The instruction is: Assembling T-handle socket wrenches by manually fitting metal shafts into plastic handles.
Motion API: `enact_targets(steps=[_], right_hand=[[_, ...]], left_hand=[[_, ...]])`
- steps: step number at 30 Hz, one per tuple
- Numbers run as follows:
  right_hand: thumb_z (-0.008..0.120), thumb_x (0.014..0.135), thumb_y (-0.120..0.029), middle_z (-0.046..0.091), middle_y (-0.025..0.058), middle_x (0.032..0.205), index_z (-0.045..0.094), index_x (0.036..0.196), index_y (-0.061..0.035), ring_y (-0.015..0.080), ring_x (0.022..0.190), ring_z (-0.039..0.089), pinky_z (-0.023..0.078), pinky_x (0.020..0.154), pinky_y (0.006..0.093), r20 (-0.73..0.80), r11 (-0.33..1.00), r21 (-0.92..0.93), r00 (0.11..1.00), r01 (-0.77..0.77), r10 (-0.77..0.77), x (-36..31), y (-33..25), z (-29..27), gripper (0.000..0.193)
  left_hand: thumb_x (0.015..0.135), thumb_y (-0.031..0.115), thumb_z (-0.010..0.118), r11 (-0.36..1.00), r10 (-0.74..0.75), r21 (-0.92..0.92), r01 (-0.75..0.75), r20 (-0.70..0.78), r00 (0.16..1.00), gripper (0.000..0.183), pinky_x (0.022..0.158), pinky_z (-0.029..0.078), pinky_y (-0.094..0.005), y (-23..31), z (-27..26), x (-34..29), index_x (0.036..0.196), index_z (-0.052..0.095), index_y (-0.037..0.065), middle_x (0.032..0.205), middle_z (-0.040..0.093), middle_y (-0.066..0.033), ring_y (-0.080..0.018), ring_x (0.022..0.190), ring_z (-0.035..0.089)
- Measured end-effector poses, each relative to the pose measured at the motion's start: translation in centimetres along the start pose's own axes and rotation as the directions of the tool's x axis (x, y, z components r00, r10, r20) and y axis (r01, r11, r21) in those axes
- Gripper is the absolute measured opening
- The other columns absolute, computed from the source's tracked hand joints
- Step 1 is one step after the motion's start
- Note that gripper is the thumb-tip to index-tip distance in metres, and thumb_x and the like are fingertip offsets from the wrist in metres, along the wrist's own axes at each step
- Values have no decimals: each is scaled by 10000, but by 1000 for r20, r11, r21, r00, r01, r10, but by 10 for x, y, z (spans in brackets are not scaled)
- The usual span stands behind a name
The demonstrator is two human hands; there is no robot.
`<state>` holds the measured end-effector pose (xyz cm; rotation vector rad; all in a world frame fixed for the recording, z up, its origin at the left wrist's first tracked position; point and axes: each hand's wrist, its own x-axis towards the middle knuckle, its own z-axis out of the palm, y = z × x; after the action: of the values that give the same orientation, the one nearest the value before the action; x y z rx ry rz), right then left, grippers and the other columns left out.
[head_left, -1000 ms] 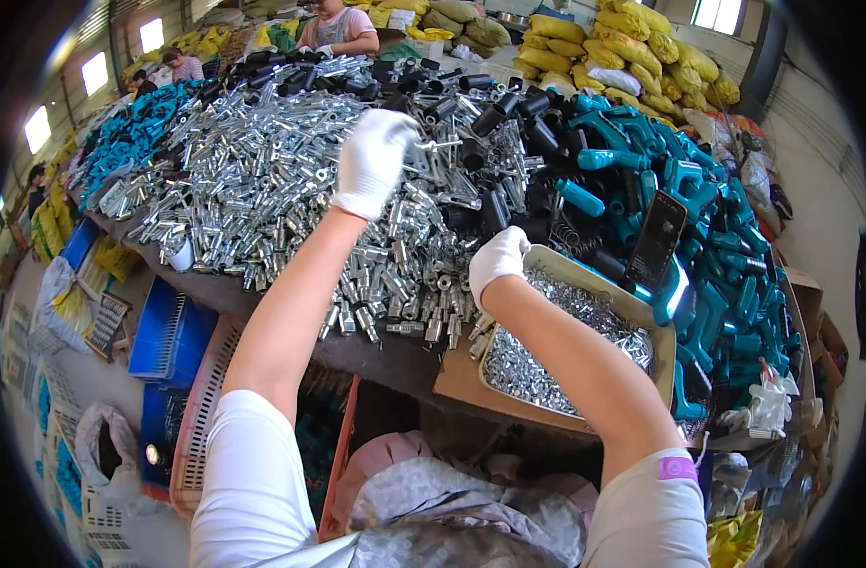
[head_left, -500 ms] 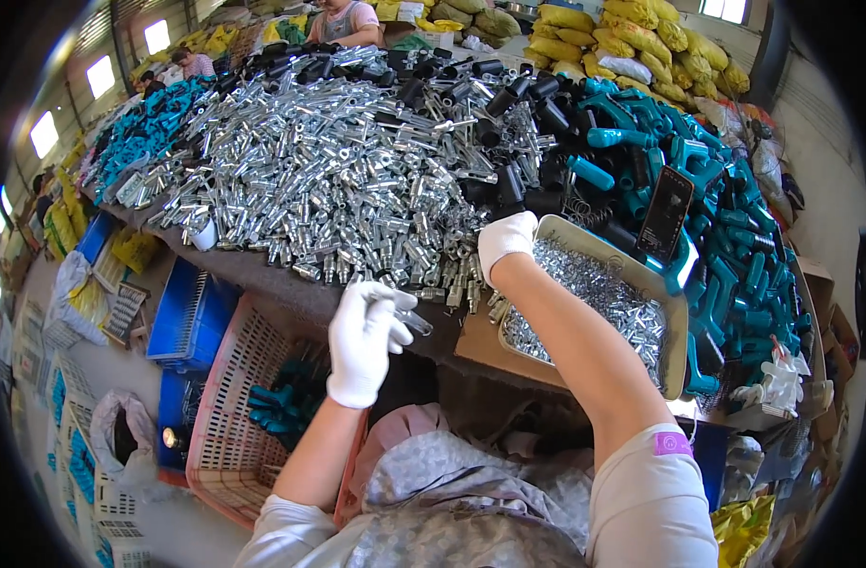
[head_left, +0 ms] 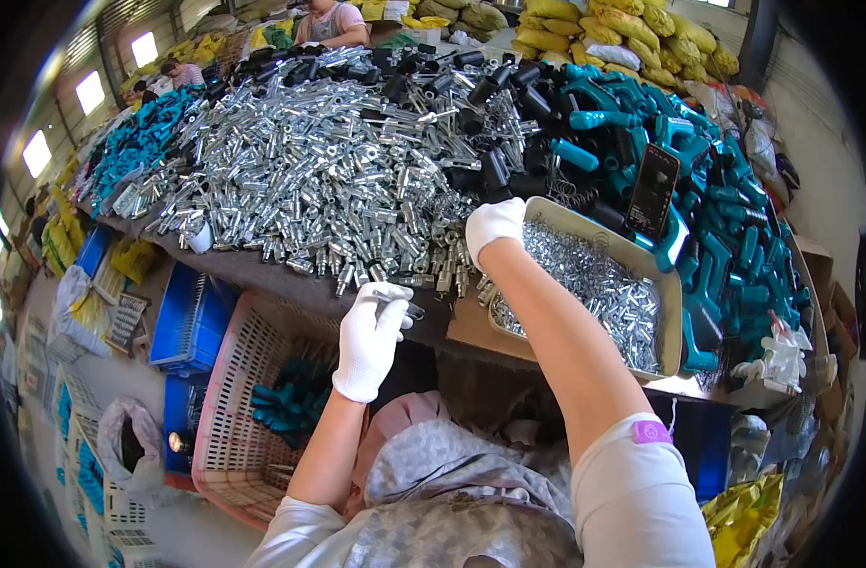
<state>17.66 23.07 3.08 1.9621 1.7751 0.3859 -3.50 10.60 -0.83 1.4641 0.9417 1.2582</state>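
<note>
My left hand [head_left: 368, 343], in a white glove, is closed around a small silver metal cylinder part [head_left: 401, 307] in front of the pile's near edge. More such silver metal parts [head_left: 300, 170] lie in a big heap on the table. My gloved right hand [head_left: 495, 227] is at the heap's right side, by the upper left corner of a cream tray [head_left: 676, 322]. Small springs [head_left: 565, 251] and short metal pins [head_left: 632, 327] fill that tray. The back of the right hand faces me and its fingers are hidden, so what they hold cannot be seen.
Teal plastic handles [head_left: 722, 256] are heaped to the right, with a phone [head_left: 653, 191] propped among them. Black sleeves [head_left: 494, 85] lie behind. Below left stand a pink basket [head_left: 215, 426] and blue bins [head_left: 191, 322]. A person [head_left: 333, 26] is across the table.
My right hand has shifted slightly left and up along the tray's corner. The left hand has turned a little, still gripping the metal cylinder part. The whole view has shifted slightly.
</note>
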Motion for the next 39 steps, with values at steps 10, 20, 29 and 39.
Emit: enact_targets(steps=[10, 20, 29, 39], right_hand=[[712, 782, -211, 765, 39, 982, 803, 956, -184, 246, 947, 712, 466, 764, 392, -35, 992, 123, 998, -39, 44, -14, 8, -18, 198], [725, 750, -202, 682, 136, 786, 688, 877, -105, 333, 739, 689, 549, 676, 414, -517, 463, 750, 855, 473, -36, -192, 29, -24, 164], [738, 735, -238, 663, 126, 754, 660, 903, -84, 326, 725, 675, 532, 657, 425, -277, 468, 849, 961, 244, 1, -293, 4, 64, 241], [729, 832, -207, 705, 140, 874, 723, 938, -58, 315, 814, 698, 553, 750, 370, -289, -37, 956, 955, 292, 67, -288, 78, 50, 184]], left_hand=[[1034, 85, 466, 989, 130, -54, -135, -81, 988, 177, 708, 535, -239, 4, -5, -14, 1141, 592, 20, 1112, 681, -91, -112, 812, 657], [1014, 178, 564, 859, 141, -474, -191, -139, 980, 186, 608, 531, -274, 31, -3, -47, 1098, 553, 13, 1013, 650, -179, -154, 687, 616], [802, 97, 768, 938, 141, 180, -297, 584, 799, 466, 739, 546, -309, 47, 49, -73, 1242, 618, 70, 987, 671, -108, -217, 827, 686], [750, 30, 832, 962, 67, 171, -214, 611, 789, 783, 798, 558, -303, 42, 74, -92, 1435, 453, 5, 1054, 704, -161, -222, 883, 715]])
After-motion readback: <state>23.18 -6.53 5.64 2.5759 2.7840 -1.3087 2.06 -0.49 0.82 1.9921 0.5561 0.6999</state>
